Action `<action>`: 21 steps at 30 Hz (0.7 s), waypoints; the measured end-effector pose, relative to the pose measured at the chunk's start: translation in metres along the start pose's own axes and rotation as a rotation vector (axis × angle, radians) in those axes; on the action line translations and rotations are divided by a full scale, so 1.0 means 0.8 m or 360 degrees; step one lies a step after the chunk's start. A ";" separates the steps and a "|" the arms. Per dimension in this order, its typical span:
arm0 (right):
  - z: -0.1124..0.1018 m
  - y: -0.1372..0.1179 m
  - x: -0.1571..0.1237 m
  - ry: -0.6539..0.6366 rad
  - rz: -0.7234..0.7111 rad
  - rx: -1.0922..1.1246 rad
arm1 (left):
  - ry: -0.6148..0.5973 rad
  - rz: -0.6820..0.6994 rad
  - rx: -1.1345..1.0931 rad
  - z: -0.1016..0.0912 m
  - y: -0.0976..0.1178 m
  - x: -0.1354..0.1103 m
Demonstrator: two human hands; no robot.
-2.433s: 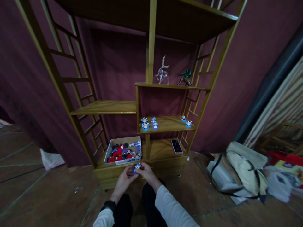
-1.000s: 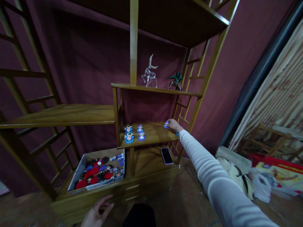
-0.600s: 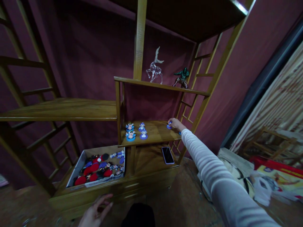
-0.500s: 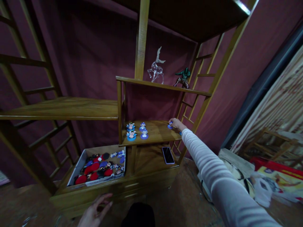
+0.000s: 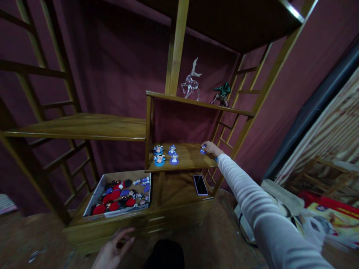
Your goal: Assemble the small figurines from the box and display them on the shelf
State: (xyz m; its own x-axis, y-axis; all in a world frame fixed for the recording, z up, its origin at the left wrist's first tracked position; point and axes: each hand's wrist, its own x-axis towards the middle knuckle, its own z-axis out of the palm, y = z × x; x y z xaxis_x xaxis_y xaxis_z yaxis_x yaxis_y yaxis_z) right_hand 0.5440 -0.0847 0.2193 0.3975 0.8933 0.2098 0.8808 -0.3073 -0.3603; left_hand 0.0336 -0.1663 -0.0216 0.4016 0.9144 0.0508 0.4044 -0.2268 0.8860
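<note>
On the right side of the middle shelf (image 5: 187,158), my right hand (image 5: 211,147) pinches a small purple-based figurine (image 5: 203,150), its base at the shelf surface. A sliver of a blue base (image 5: 216,158) shows beside my wrist; the rest is hidden. To the left stand two figurines on blue bases, one a blue figurine (image 5: 159,160), and two on purple bases, one a purple-and-white figurine (image 5: 174,158). My left hand (image 5: 114,248) hangs below the cabinet front, fingers curved and apart, holding nothing.
A cardboard box (image 5: 92,200) of jumbled figurines with red, black and purple bases sits on the lower left. A phone (image 5: 200,185) lies on the bottom shelf. Above stand a clear deer figurine (image 5: 191,84) and a dark green figure (image 5: 222,93). Bags (image 5: 311,229) lie at right.
The view has shifted slightly, so the cabinet appears further right. My right hand stays on the figurine at the shelf; my left hand has hardly moved.
</note>
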 end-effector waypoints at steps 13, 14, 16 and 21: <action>-0.013 -0.007 -0.008 -0.0022 -0.0033 0.0015 | -0.0010 0.0003 -0.0021 -0.001 -0.004 -0.002; -0.017 -0.009 -0.009 -0.0010 -0.0037 0.0025 | -0.0007 0.0010 -0.0017 -0.002 -0.002 -0.003; -0.025 -0.012 -0.015 0.0041 -0.0066 0.0076 | 0.0000 0.0011 -0.0005 -0.005 0.005 -0.007; -0.038 -0.026 -0.073 0.0305 -0.0319 0.0424 | 0.0053 -0.0011 -0.0015 -0.014 0.033 -0.021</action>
State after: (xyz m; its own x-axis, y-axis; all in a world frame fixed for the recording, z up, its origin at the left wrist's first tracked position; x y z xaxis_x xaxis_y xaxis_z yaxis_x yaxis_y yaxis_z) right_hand 0.5107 -0.1405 0.2421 0.2870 0.8419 0.4569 0.8583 -0.0141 -0.5130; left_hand 0.0285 -0.1844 0.0060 0.3711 0.9266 0.0600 0.3990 -0.2175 0.8908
